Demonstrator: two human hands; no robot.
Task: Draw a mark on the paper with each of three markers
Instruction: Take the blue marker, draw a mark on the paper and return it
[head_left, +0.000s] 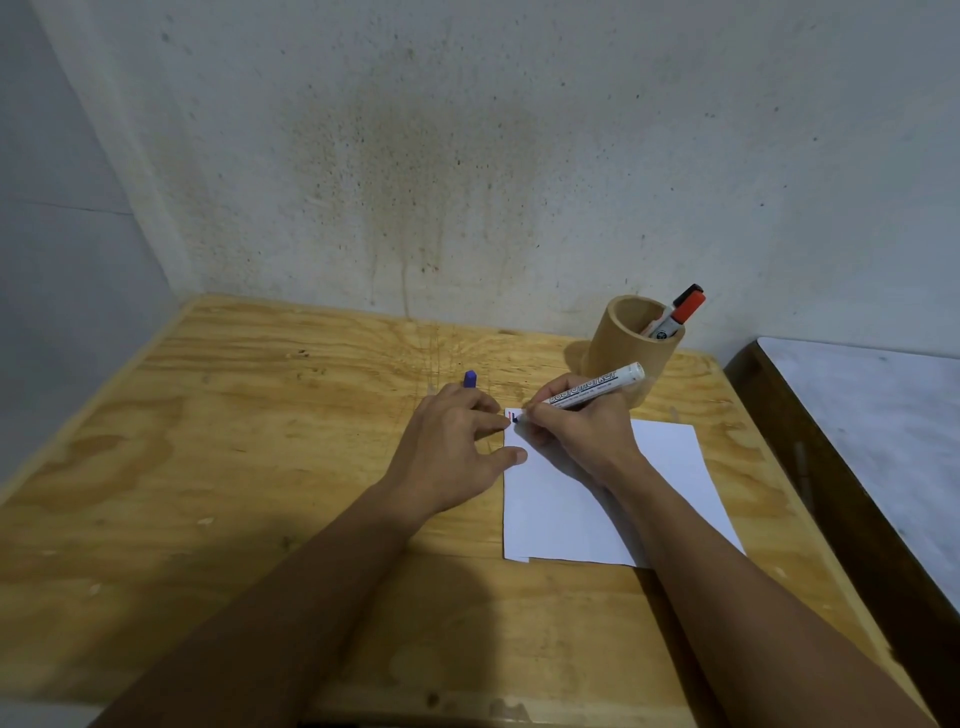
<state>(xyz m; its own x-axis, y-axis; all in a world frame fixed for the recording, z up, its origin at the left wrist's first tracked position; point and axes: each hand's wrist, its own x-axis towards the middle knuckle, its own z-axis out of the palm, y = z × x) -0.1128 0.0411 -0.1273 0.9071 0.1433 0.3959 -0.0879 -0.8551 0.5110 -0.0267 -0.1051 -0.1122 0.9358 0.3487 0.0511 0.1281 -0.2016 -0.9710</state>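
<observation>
Fingers of right hand (582, 431) press marker (592, 388) tip on paper (670, 467).

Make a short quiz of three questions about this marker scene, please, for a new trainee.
1. True or false: the right hand holds the white marker with its tip at the paper's far left corner.
2. What does the left hand hold? A) a blue cap B) a red marker C) nothing
3. Where do the other markers stand?

Key: 1 true. 2 A; the blue cap shows above the fingers, and the thumb rests on the paper's edge. 3 In the wooden cup by the wall, beyond the paper.
</observation>
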